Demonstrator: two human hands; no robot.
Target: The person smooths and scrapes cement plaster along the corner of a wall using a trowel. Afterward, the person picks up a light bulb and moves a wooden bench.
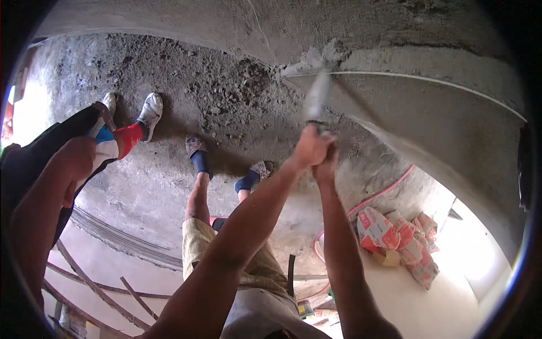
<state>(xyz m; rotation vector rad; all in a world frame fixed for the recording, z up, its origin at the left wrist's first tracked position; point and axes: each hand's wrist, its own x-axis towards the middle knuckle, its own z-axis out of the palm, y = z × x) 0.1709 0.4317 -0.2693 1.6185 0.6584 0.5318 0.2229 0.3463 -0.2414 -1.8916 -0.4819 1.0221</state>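
Both my arms reach forward and meet on the handle of a trowel [318, 97], whose pale blade is smeared by motion. My left hand [309, 148] is closed around the handle. Just beside and below it, my right hand [326, 164] is closed too, its fingers partly hidden. The blade's far end meets a lump of wet mortar [335, 52] at the corner of the grey cement wall [406, 59]. From that corner a thin pale strip [418, 76] runs right along the plastered edge.
Loose mortar crumbs [243, 85] lie along the wall's foot. Another person's shoe [151, 110] and bare arm [53, 186] are at the left. A pink hose [389, 189] crosses the floor by torn red-and-white bags [389, 234] at the right. Wooden poles [93, 282] stand lower left.
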